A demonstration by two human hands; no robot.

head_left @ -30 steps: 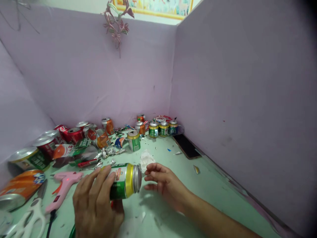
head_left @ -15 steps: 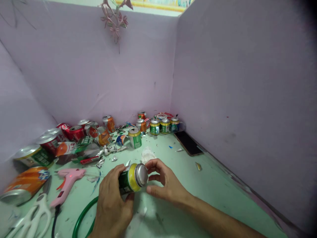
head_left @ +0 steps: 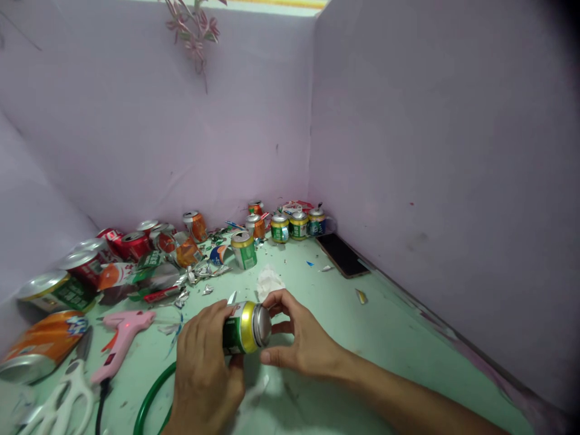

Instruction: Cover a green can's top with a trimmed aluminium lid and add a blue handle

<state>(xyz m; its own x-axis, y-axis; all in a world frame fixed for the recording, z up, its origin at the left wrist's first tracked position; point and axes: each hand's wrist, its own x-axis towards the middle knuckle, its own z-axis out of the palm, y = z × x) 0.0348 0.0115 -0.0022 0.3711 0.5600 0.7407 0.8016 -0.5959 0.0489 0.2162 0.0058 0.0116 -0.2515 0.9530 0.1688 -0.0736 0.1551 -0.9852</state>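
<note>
My left hand [head_left: 206, 362] is wrapped around a green and yellow drink can [head_left: 238, 338], which lies tilted on its side just above the table. The can's silver end [head_left: 261, 325] faces right. My right hand [head_left: 294, 338] curves around that end, index fingertip at the upper rim and thumb at the lower edge; the palm stays apart from the can. A crumpled white tissue [head_left: 270, 283] lies just behind the can. The can's far end is hidden in my left hand.
To the left are a pink glue gun [head_left: 122, 341], white-handled scissors [head_left: 67, 393], a green ring [head_left: 151, 393] and an orange can [head_left: 45, 347]. Several cans and metal scraps [head_left: 194, 275] line the back. A phone [head_left: 342, 255] lies by the right wall.
My right hand has closed in around the can's silver end, its thumb moving left beneath it. The can has turned so its end faces more to the right. The view has shifted slightly.
</note>
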